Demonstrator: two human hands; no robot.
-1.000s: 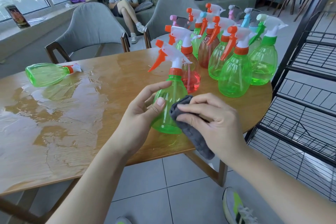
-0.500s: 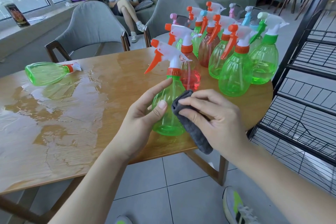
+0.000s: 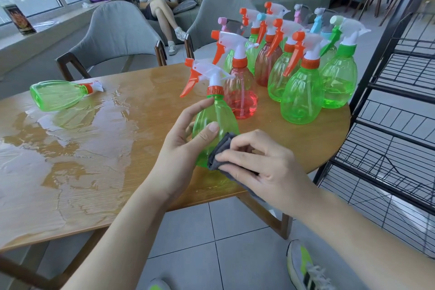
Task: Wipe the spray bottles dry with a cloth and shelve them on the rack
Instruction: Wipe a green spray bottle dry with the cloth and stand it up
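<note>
At the near edge of the wooden table (image 3: 306, 150), around 6 o'clock from the cluster of bottles, a green spray bottle (image 3: 217, 115) with an orange trigger stands upright. The left hand (image 3: 181, 148) grasps it, thumb curled across the front of the body and fingers wrapped round the back up to the shoulder. The right hand (image 3: 263, 167) pinches a folded grey cloth (image 3: 219, 153) between curled fingers and thumb and presses it to the bottle's lower side at about 4 o'clock. Just beyond, at 1 o'clock from the held bottle, a red spray bottle (image 3: 240, 92) stands upright, and further toward 2 o'clock a tight group of upright spray bottles (image 3: 303, 92) fills the table's rounded end, mostly green with orange, green, blue or pink triggers. Well apart at 10 o'clock, another green bottle (image 3: 58, 94) lies on its side, its neck pointing right, at the far edge of a wide puddle of water (image 3: 70, 143) that covers the left part of the tabletop. A black wire rack (image 3: 395, 110) stands at 3 o'clock, just beside the table. Two grey chairs (image 3: 117, 33) stand behind the table at 12 o'clock, and a person sits on a sofa beyond them.
</note>
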